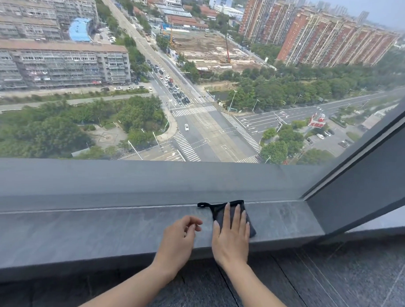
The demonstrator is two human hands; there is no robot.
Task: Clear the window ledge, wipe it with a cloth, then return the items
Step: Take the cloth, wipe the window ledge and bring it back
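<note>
A folded dark cloth [220,210] with a small hanging loop lies on the grey stone window ledge [79,231], close to the glass. My right hand [232,237] lies flat on the cloth with fingers spread, pressing it down and covering most of it. My left hand [179,238] rests on the ledge just left of the cloth, fingers loosely curled, holding nothing. No other items stand on the visible ledge.
A large window pane [199,84] rises right behind the ledge. A dark window frame post [365,182] slants up at the right, where the ledge meets a corner. Dark grained flooring [330,284] lies below the ledge's front edge.
</note>
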